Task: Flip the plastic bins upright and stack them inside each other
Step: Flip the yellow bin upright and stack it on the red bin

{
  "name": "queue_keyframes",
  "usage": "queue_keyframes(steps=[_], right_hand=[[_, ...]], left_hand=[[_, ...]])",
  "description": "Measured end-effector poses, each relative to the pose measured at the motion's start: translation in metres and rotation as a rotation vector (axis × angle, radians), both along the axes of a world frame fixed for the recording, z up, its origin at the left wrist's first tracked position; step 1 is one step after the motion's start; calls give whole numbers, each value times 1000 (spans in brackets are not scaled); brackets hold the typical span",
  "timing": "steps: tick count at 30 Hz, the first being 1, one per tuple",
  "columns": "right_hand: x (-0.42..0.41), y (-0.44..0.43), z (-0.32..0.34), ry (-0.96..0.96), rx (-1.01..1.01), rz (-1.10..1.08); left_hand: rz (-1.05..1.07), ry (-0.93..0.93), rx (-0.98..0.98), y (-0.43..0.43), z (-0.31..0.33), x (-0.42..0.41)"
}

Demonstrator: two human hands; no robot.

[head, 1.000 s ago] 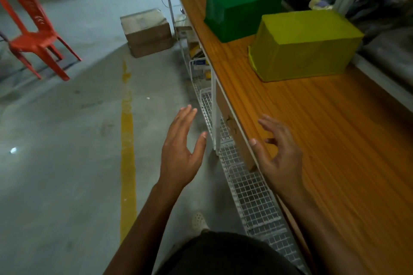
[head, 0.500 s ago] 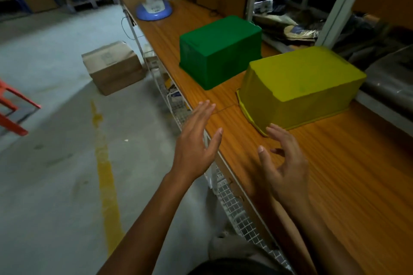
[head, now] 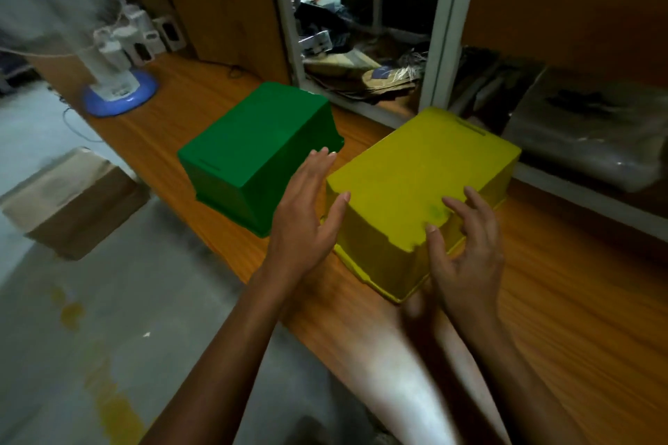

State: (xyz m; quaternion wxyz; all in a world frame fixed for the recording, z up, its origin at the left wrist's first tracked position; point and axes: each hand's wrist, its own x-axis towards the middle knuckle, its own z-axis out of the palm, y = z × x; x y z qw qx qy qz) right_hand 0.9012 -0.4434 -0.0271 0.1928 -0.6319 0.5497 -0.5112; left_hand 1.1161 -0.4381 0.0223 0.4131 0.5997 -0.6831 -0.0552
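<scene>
The person's left hand (head: 307, 213) is held flat and open, fingers together and pointing away, thumb spread toward the near left corner of the yellow bin (head: 415, 184); whether it touches the plastic I cannot tell. The right hand (head: 466, 249) is open too, fingers curled and splayed over the bin's near right corner, gripping nothing. The yellow bin lies upside down on the wooden table (head: 578, 318), near its front edge. Just to its left sits the green bin (head: 253, 152), also upside down, close beside it with a narrow gap between them. Farther left along the table stands a fan (head: 119, 90) on a blue base. A cardboard box (head: 72, 199) rests on the floor below.
</scene>
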Motion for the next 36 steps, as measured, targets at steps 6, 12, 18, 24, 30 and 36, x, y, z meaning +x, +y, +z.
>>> queue_keyframes(steps=[6,12,18,24,30,36], right_hand=[[0,-26,1,56,104,-145],[9,-43,1,-54,259,-336],[26,-53,-1,-353,487,-419],[41,-57,-5,-635,534,-300],[24,-66,41,-478,582,-282],[14,-61,82,-20,533,-327]], left_hand=[[-158,-39,83,-82,1,5],[-330,-140,253,-153,1,3],[-341,264,786,-206,-14,6],[-492,698,1129,-202,-27,-1],[-502,920,1150,-191,-46,-12],[-403,1082,1193,-162,-70,-26]])
